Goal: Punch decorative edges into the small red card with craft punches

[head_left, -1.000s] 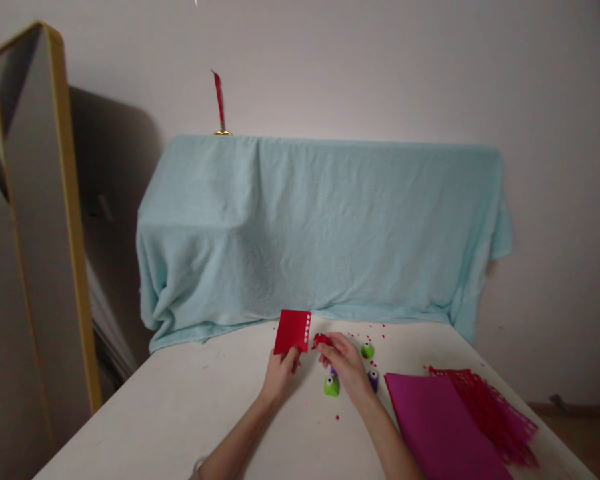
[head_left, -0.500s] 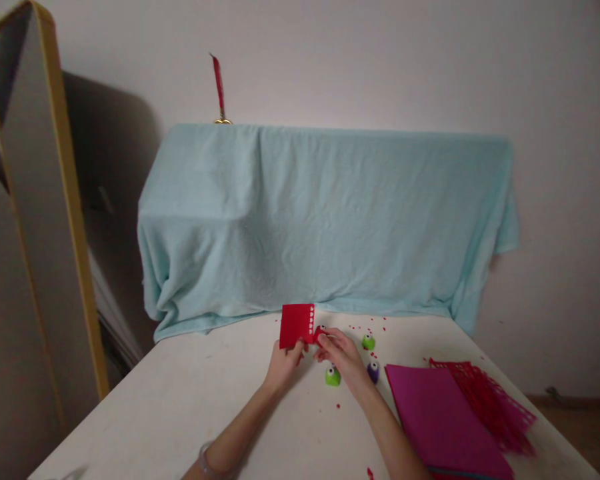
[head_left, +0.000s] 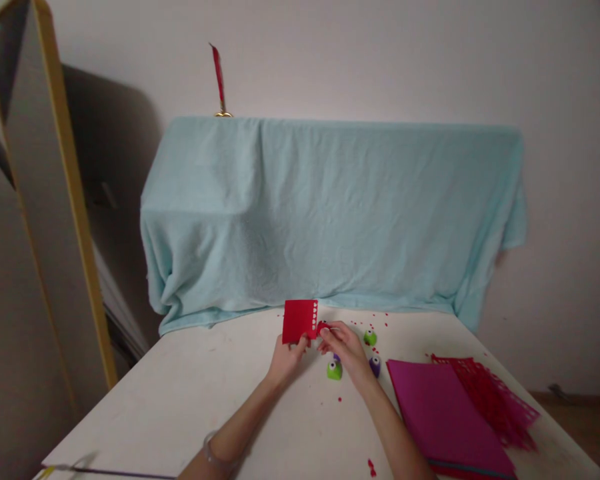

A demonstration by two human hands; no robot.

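Note:
My left hand (head_left: 289, 357) pinches the lower edge of a square red sheet of paper (head_left: 299, 321), held up above the table. A column of heart-shaped holes runs down the sheet's right edge. Close by on the right, my right hand (head_left: 344, 345) grips a small red craft punch (head_left: 323, 327) with an eye on it, at the lower right of the sheet; fingers partly cover it. Around that hand stand a green punch (head_left: 334, 371), a purple punch (head_left: 375, 365) and another green punch (head_left: 370, 337). A further purple piece is mostly hidden behind the nearer green one.
Pink and red sheets (head_left: 440, 407) lie stacked on the right of the white table (head_left: 180, 400), beside punched red strips (head_left: 490, 393). Small red cutouts (head_left: 372, 468) are scattered about. A light blue cloth (head_left: 330, 213) hangs behind; a gold-framed mirror (head_left: 75, 200) leans at left.
The red punch has come slightly away from the sheet's lower right corner, and more of the holed edge shows. The view has shifted a little.

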